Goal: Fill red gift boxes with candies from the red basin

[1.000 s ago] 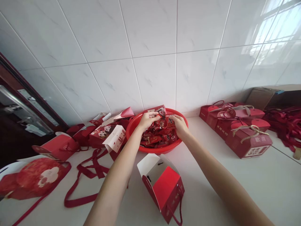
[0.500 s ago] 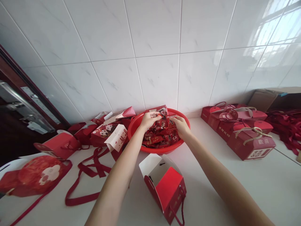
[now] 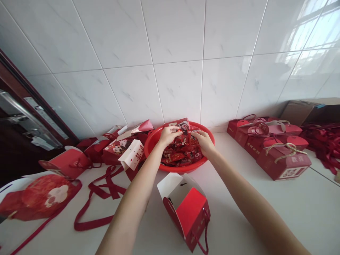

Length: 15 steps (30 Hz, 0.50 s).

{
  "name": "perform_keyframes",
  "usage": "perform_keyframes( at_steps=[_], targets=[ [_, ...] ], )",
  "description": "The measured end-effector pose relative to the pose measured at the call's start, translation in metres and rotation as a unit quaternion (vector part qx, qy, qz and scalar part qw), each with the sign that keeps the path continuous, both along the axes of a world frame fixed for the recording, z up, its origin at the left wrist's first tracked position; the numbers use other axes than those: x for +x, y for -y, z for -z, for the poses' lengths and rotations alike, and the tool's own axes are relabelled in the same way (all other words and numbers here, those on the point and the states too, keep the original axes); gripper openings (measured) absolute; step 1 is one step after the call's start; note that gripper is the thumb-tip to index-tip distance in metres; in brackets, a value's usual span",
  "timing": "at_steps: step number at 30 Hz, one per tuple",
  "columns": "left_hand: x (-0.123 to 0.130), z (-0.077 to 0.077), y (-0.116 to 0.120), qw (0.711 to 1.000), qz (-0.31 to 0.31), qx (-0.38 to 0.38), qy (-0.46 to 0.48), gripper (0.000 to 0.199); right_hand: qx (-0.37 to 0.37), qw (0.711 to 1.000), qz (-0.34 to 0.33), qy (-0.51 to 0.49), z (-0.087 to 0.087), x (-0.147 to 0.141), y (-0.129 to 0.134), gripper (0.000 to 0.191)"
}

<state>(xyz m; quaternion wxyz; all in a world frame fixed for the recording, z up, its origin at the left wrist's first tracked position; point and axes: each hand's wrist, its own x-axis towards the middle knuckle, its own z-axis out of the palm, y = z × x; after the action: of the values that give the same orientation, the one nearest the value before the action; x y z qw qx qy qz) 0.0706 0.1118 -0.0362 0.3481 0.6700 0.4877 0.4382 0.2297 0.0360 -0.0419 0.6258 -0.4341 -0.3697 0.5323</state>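
Both of my hands are over a red plastic basket (image 3: 151,145) filled with small red wrapped packets (image 3: 175,157). My left hand (image 3: 168,135) is closed, with a small red packet pinched at its fingertips. Across from it, my right hand (image 3: 205,141) is closed on the edge of another red packet (image 3: 193,139). A printed red box (image 3: 182,124) leans at the basket's back. Between my forearms stands a red gift box (image 3: 192,209) with raised flaps, a pale inside and a dark red cord handle.
Several red gift boxes (image 3: 122,148) crowd the left, beside a loose dark red ribbon (image 3: 92,225). Closed red boxes (image 3: 284,161) with cord handles stand at right, near a cardboard box (image 3: 300,111) and a heap of ribbons (image 3: 322,141). A tiled wall (image 3: 177,88) rises behind.
Almost nothing differs. My hands stay at the same spot over the basket, each still pinching a packet, and the boxes have not moved.
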Motion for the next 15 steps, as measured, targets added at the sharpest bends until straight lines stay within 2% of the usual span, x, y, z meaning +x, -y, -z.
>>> perform_keyframes(
  at_steps=[7,11,15],
  targets=[
    [-0.0003,0.0014,0.0001,0.992,-0.051,0.011,-0.117,0.022,-0.001,1.0,0.009,0.004,-0.0007,-0.0004,-0.0001,0.01],
    [-0.0035,0.0036,0.0022,0.969,-0.092,0.009,-0.227,0.02,0.004,1.0,0.024,0.011,-0.001,0.0004,-0.0002,0.007],
    [-0.0078,0.0067,0.0024,0.943,-0.16,0.021,-0.291,0.033,0.003,0.999,0.039,-0.001,-0.0023,0.0004,0.0007,0.004]
  ],
)
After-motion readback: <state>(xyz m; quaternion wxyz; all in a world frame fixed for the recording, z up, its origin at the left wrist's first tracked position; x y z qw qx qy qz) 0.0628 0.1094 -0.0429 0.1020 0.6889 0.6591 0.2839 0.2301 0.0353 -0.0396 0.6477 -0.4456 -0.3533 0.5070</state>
